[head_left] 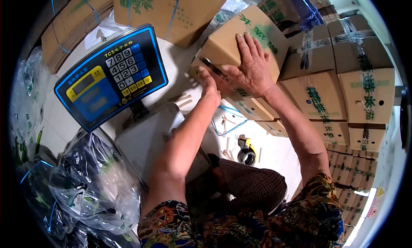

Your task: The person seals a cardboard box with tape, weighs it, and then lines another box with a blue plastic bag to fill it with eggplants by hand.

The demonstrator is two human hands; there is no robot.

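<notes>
Pressing on a tan cardboard carton with green printed characters (226, 41), at one o'clock from the middle of the view, the right hand (254, 70) lies open, its palm and spread fingers flat against the cardboard and its thumb reaching toward the edge at seven o'clock. The left hand (209, 84) is at that carton's lower corner, also toward seven o'clock, its thumb and fingers bent; whether it grips the cardboard or merely rests against it, I cannot tell. The carton sits tilted in view, beside a stack of taped brown cardboard boxes with green lettering (321, 93) at two o'clock.

At ten o'clock stands a black, blue-bordered electronic scale display with a number keypad (101, 83). Its grey metal weighing platform (143, 138) lies at eight o'clock, with the left forearm passing over its edge. Farther out at eight o'clock are bulging clear plastic bags (92, 188). A yellow-and-black tape dispenser (246, 154) rests on the pale floor (274, 151) at four o'clock, and a thin blue strap (234, 129) loops between it and the carton.
</notes>
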